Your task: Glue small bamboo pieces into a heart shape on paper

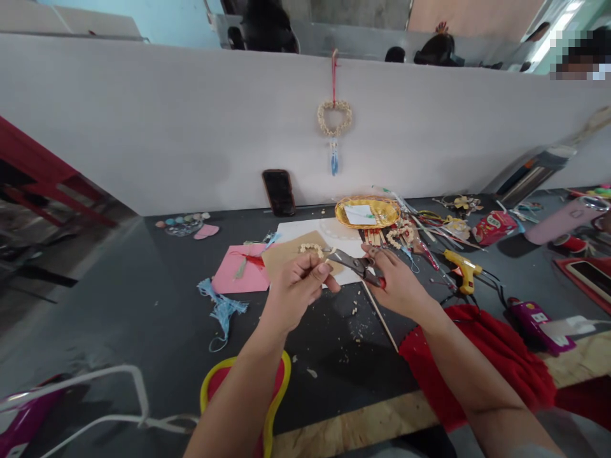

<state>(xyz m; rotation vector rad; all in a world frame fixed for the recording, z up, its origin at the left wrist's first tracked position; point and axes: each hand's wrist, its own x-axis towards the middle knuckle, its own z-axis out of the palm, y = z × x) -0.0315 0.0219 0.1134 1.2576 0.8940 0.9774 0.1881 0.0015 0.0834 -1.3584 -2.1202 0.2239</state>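
Note:
My right hand [394, 280] is wrapped round dark scissors [356, 264] with red on the handles. Their blades point left, toward the fingertips of my left hand [303, 283]. That hand is closed in a pinch; a small pale piece shows at its fingertips, too small to name. Just behind it, a cream beaded string [311, 248] curves over a tan sheet [286, 250]. White paper lies beneath, and a pink sheet [226, 273] with red and green tassels is to the left.
Blue tassels [222, 308] lie at left, a phone [279, 192] leans on the partition, and a yellow basket [340, 215] stands behind. At right are a yellow glue gun [464, 270], red cloth [487, 362] and bottles. A beaded heart [321, 117] hangs ahead.

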